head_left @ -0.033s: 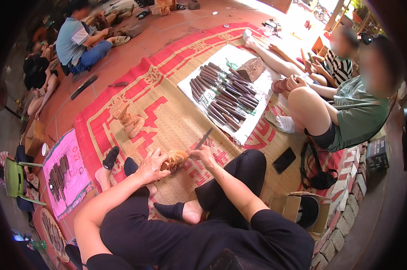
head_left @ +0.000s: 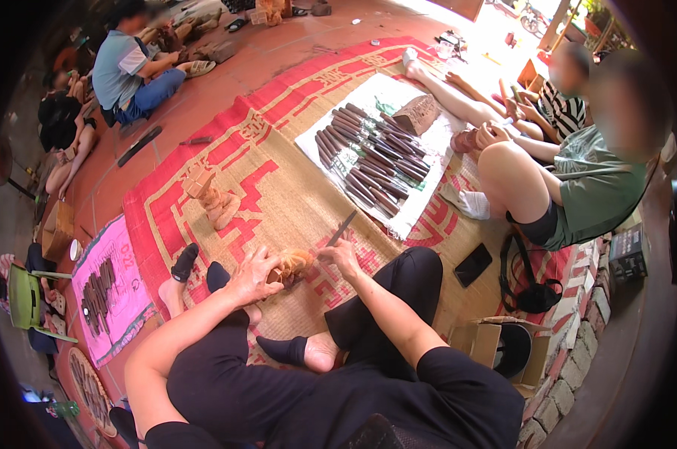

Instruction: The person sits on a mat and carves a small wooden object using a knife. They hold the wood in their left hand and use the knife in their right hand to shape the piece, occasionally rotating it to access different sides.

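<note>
In front of my crossed legs, my left hand (head_left: 253,277) is wrapped round a small carved wooden figure (head_left: 295,263) and steadies it just above the mat. From the right, my right hand (head_left: 341,258) grips a carving tool (head_left: 342,228) whose dark shaft sticks up out of the fist. The tool's working end is hidden by my hand, close against the figure's right side; whether it touches the wood I cannot tell. Farther off to the left, another carved wooden figure (head_left: 217,203) stands upright on the woven mat (head_left: 293,172).
Several dark-handled carving tools (head_left: 376,161) lie on a white cloth (head_left: 316,142) beside a wood block (head_left: 418,114). A person in green (head_left: 600,194) sits to the right. Near my right knee are a phone (head_left: 473,266) and a cardboard box (head_left: 469,344). More tools rest on a pink cloth (head_left: 121,247).
My right hand and the carving tool have shifted very slightly to the right. My left hand keeps its hold on the figure.
</note>
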`<state>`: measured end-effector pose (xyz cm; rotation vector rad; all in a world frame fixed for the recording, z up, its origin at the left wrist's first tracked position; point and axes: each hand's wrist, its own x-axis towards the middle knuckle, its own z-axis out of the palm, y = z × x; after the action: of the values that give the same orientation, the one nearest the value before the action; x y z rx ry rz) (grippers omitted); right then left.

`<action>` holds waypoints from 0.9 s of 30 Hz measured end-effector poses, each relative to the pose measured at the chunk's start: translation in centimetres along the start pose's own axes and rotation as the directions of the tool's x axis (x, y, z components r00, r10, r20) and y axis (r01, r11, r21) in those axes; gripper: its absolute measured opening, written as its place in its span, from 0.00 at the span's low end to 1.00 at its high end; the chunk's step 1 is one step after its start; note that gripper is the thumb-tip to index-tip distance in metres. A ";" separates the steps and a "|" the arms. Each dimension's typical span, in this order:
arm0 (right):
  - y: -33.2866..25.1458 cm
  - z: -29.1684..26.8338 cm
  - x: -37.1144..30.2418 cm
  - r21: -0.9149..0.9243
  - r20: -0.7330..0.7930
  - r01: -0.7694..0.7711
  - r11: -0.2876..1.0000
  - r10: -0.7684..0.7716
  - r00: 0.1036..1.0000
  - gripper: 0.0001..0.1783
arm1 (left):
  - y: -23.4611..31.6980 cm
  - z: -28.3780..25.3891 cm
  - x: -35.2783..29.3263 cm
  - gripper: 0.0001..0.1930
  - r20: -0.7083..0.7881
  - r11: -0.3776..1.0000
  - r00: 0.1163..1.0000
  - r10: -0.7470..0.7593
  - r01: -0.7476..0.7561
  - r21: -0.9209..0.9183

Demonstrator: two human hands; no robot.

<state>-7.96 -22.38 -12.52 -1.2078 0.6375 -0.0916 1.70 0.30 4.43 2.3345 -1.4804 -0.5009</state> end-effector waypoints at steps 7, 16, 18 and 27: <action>1.1 0.4 0.4 -0.021 0.043 0.024 0.999 -0.023 0.999 0.10 | 1.2 -0.5 0.0 0.21 0.035 0.999 0.999 -0.009 0.008 0.037; 0.7 0.7 -2.3 0.087 -0.056 0.057 0.995 -0.052 0.997 0.11 | 1.9 -0.1 -0.4 0.19 0.040 0.993 0.997 0.063 -0.066 0.098; 1.5 -0.9 -1.5 0.101 -0.228 0.062 0.993 -0.038 0.973 0.11 | 2.3 -0.1 -0.1 0.19 0.034 0.994 0.997 0.069 -0.072 0.088; 2.2 0.7 -1.1 0.155 -0.019 0.024 0.988 -0.022 1.000 0.11 | 1.6 -0.1 -0.1 0.19 0.039 0.990 0.995 0.090 -0.093 0.107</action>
<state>-9.08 -20.59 -13.89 -1.0654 0.6200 -0.1683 0.48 -0.24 5.28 2.3369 -1.6611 -0.4491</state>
